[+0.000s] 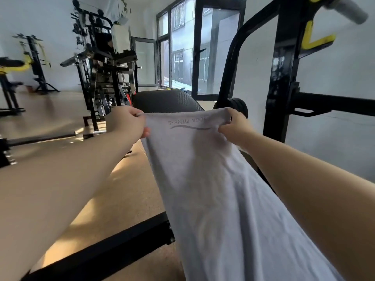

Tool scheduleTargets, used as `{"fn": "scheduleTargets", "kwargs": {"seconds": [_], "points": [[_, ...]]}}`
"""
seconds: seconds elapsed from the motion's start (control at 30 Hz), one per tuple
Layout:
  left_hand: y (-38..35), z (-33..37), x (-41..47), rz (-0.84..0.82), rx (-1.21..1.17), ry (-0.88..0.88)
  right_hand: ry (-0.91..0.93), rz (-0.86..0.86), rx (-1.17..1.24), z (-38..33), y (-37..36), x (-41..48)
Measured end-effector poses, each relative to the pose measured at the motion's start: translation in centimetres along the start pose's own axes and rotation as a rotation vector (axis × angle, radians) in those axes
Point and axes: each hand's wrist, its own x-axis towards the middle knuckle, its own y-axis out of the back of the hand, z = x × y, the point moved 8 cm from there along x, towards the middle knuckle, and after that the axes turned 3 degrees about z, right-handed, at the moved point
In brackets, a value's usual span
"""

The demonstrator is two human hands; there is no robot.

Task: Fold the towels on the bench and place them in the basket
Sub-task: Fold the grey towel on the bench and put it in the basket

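Now I hold a pale grey towel [213,179] up by its far edge, over the desk [166,101], whose dark padded end shows just beyond that edge. My left hand [129,122] pinches the left corner, fingers curled over the hem and thumb beneath. My right hand [233,128] grips the right corner, with the cloth bunched in its curled fingers. The edge is drawn fairly taut between my hands, and the rest of the cloth slopes down towards me, covering the desk below. Mirrored lettering near the held edge reads FITNESS, with a curved stroke beneath it. Right of the desk stands a black rack upright [282,78] with yellow parts. Left of the desk, across the tan floor [125,189], stands a black weight machine [105,63]. Beyond the desk is a dark-framed window [182,47].
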Motion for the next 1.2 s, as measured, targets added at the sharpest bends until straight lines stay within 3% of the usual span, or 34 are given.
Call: {"fn": "scheduleTargets", "kwargs": {"seconds": [0.13, 0.27, 0.43, 0.6, 0.87, 1.2], "points": [[-0.1, -0.8, 0.4, 0.056, 0.007, -0.048, -0.039, -0.019, -0.117, 0.7, -1.6, 1.0], [-0.1, 0.0, 0.3, 0.073, 0.205, -0.262, -0.002, 0.024, -0.116, 0.1, -2.4, 1.2], [-2.7, 0.4, -2.0, -0.219, 0.395, -0.534, 0.026, -0.037, -0.144, -0.5, -3.7, 1.6], [-3.9, -0.8, -2.9, -0.374, 0.542, -0.508, -0.035, -0.179, -0.096, 0.0, -4.3, 1.0], [-2.9, -0.7, -4.2, -0.347, 0.505, -0.486, -0.134, -0.139, -0.099, 1.7, -1.1, -2.2], [-3.6, 3.0, -13.2, -0.469, 0.487, -0.583, -0.094, -0.152, -0.157, 1.6, 3.8, -9.5]]}}
